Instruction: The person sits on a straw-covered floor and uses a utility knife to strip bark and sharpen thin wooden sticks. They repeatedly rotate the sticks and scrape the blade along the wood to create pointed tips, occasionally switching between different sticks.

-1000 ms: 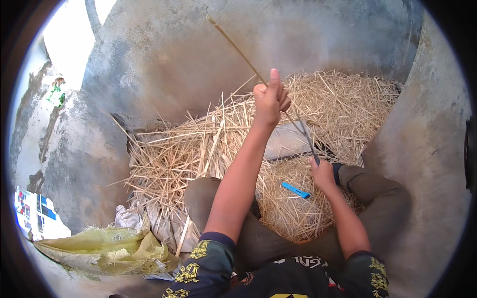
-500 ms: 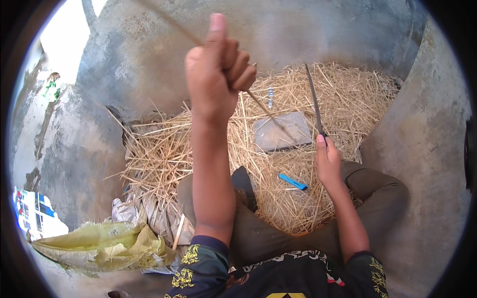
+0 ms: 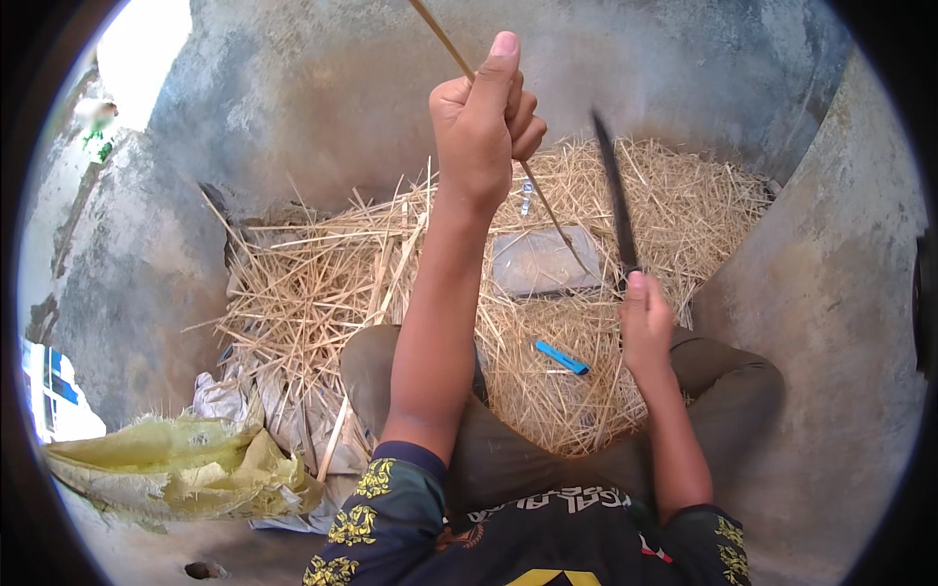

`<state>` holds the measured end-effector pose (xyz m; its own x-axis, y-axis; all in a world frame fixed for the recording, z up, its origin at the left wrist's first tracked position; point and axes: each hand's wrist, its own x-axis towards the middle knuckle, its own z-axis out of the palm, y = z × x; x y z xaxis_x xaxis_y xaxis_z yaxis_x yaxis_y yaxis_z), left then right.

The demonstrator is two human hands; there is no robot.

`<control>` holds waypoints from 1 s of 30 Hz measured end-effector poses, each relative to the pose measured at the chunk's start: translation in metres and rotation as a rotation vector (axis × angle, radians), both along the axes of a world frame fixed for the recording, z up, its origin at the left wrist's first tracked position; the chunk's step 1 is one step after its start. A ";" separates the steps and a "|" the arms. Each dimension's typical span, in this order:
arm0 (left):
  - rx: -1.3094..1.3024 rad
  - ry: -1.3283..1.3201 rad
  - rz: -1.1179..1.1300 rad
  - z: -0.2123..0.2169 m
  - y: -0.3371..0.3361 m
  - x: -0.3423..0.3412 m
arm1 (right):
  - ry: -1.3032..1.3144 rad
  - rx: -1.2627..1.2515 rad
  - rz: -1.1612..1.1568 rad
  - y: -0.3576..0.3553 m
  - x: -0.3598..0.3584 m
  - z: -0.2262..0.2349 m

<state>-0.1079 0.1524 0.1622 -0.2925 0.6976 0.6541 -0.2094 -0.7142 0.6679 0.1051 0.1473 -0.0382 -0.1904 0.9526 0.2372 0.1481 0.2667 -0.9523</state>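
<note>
My left hand (image 3: 484, 122) is raised high, fist closed around a long thin bamboo strip (image 3: 445, 44) that runs from the upper edge down past the fist toward the straw. My right hand (image 3: 645, 322) grips the handle of a dark knife (image 3: 614, 200), its blade pointing up and away. The lower end of the strip ends just left of the knife handle. Both hands hover over a heap of straw-like shavings (image 3: 322, 293) between my knees.
A flat grey stone (image 3: 542, 262) lies in the shavings beside a small blue stick-like object (image 3: 562, 357). A yellow woven sack (image 3: 176, 464) and crumpled white sacking (image 3: 239, 405) lie at lower left. Grey concrete floor surrounds the pile.
My left hand stayed raised with the strip and shifted right. The right hand with the knife moved slightly, the blade still pointing upward.
</note>
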 end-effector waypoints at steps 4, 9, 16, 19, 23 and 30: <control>0.006 0.025 -0.020 -0.003 0.000 0.006 | 0.380 0.172 -0.002 -0.020 -0.002 0.037; -0.084 0.196 0.089 -0.011 0.004 0.004 | -0.248 0.116 -0.056 0.006 -0.009 -0.070; 0.014 0.073 0.021 0.023 -0.029 -0.007 | -0.180 0.080 0.010 -0.003 0.004 0.046; -0.019 0.015 0.059 0.003 -0.007 -0.004 | 0.023 -0.003 0.099 -0.016 0.002 0.083; -0.019 0.027 0.043 0.001 -0.008 -0.009 | 0.296 0.102 0.131 -0.028 0.002 0.120; -0.042 0.001 -0.038 0.005 -0.007 0.009 | -0.236 0.092 0.090 0.007 -0.008 -0.085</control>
<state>-0.0989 0.1456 0.1673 -0.2648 0.7348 0.6245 -0.2356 -0.6773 0.6970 0.0974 0.1544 -0.1234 -0.3333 0.9060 0.2610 0.3349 0.3725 -0.8655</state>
